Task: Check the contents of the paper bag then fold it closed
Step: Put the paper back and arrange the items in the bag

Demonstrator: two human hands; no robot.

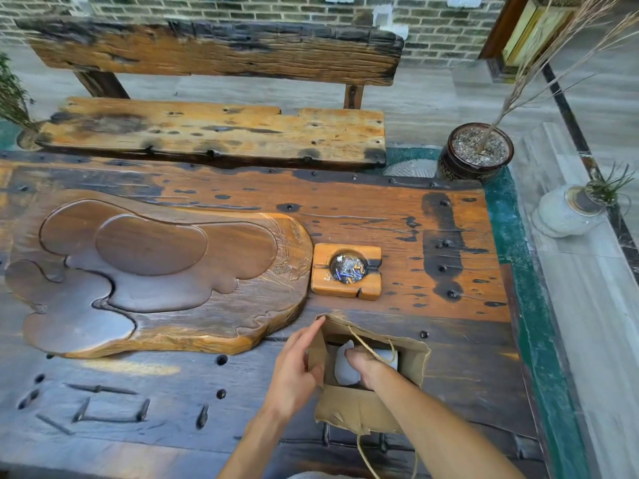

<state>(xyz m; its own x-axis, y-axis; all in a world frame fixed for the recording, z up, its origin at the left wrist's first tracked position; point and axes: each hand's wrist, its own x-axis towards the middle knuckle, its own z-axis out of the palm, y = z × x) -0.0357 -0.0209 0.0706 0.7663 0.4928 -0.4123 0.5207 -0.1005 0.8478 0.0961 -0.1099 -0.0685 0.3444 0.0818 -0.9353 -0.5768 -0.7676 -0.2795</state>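
Observation:
A brown paper bag (359, 407) with twine handles stands open on the dark wooden table (432, 236), near its front right. My left hand (297, 368) grips the bag's left rim and holds the mouth apart. My right hand (363, 363) reaches down inside the bag, its fingers touching a white crumpled item (344, 369). A pale boxy thing lies under it, mostly hidden. Whether my right hand is closed on the white item cannot be made out.
A carved wooden tea tray (155, 271) fills the table's left half. A small wooden ashtray (346, 271) with butts sits just beyond the bag. A wooden bench (214, 133) stands behind the table. A dark plant pot (475, 152) and a pale vase (567, 212) stand at the right.

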